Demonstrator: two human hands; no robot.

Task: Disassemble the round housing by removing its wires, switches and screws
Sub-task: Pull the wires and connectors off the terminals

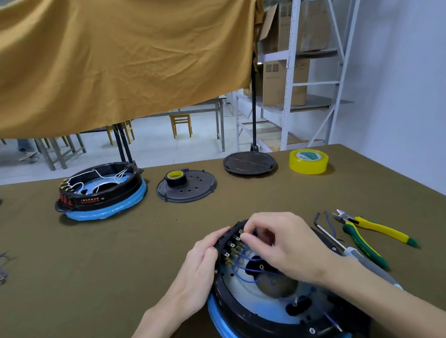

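Olive cloth table [64,259] under shelving; near, the round housing [266,311] lies open-side up, switches [231,247] far-left. Left hand [197,271] grips its rim; right hand [280,244] pinches a switch.

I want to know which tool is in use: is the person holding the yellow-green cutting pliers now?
No: the cutting pliers lie on the table, apart from both hands on the round housing.
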